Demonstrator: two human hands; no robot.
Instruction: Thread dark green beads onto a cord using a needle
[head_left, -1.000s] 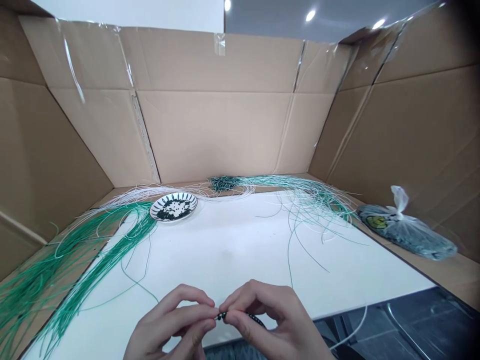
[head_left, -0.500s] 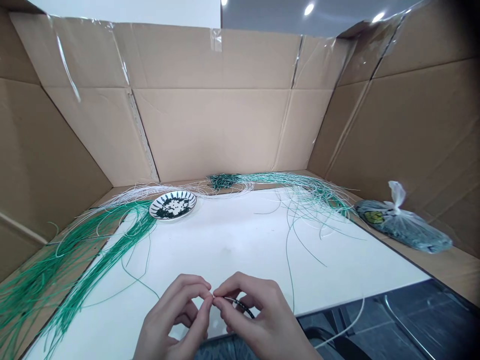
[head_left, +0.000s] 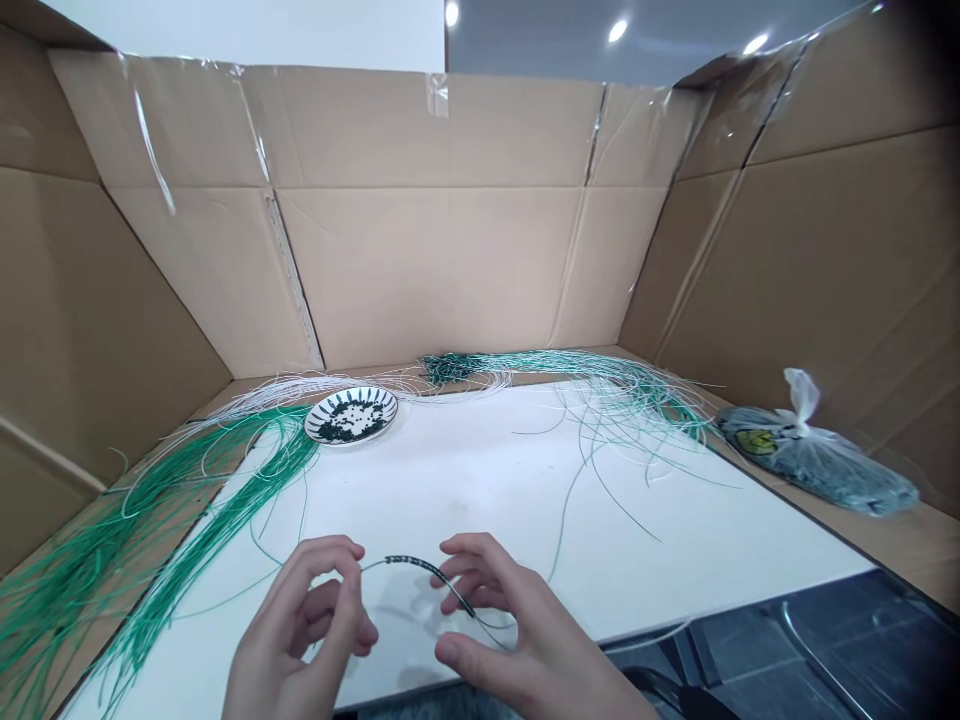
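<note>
In front of me a thin pale cord with a dark, patterned knotted or beaded section (head_left: 411,561) arches between my hands. My left hand (head_left: 300,625) is closed, pinching the cord's left end between thumb and fingertips. My right hand (head_left: 517,625) is open, thumb and fingers spread apart. The arch runs between its fingers and thumb, and a thin tail of cord passes toward the palm. Whether the fingers touch it I cannot tell. Both hands hover over the near edge of the white board (head_left: 465,480).
A striped plate (head_left: 390,405) with small dark beads stands at the back left. Green cords (head_left: 247,505) lie along the left, white and green cords (head_left: 570,362) along the back. A knotted plastic bag (head_left: 840,470) sits at right. Cardboard walls (head_left: 435,270) enclose the table.
My hands have moved apart, the left one leftward with the cord end. My right fingers have opened from their pinch, and the dark section of cord now shows between the hands.
</note>
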